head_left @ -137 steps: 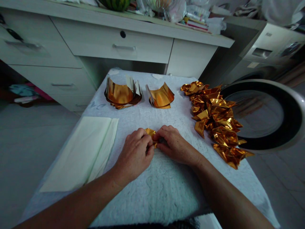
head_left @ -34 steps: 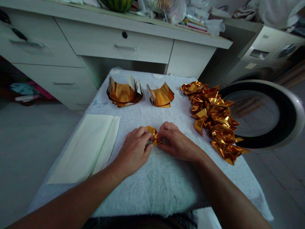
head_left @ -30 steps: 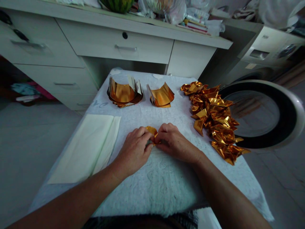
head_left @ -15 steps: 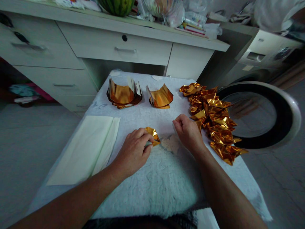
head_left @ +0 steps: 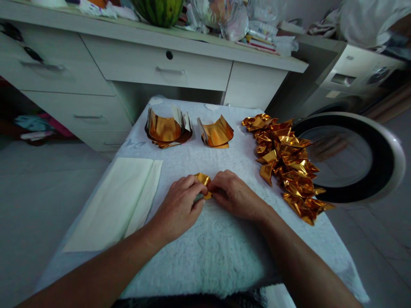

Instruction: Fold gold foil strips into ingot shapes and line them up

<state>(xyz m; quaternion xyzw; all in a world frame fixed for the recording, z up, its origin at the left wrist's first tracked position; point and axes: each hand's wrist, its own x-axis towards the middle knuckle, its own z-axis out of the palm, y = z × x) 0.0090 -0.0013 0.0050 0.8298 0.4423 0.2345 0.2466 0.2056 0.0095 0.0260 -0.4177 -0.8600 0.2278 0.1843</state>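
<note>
A small piece of gold foil paper (head_left: 203,179), partly folded, lies low over the cloth between my hands. My left hand (head_left: 183,201) is closed on its left side, with a pale edge of the paper showing by the thumb. My right hand (head_left: 233,193) pinches the right side of the same piece; the fingertips cover part of it. Beyond my hands stand two stacks of curved gold foil sheets, a thicker stack (head_left: 165,129) at left and a thinner stack (head_left: 218,132) beside it. A pile of folded gold foil pieces (head_left: 285,158) lies to the right.
White folded paper sheets (head_left: 109,201) lie at the left of the cloth-covered table (head_left: 199,256). Behind is a white drawer unit (head_left: 135,60) bearing a watermelon (head_left: 159,10) and plastic bags. An open washing machine door (head_left: 396,158) borders the right edge.
My right hand has moved left from beside the folded pile and now grips the right side of the foil paper. My left hand has stayed on it.
</note>
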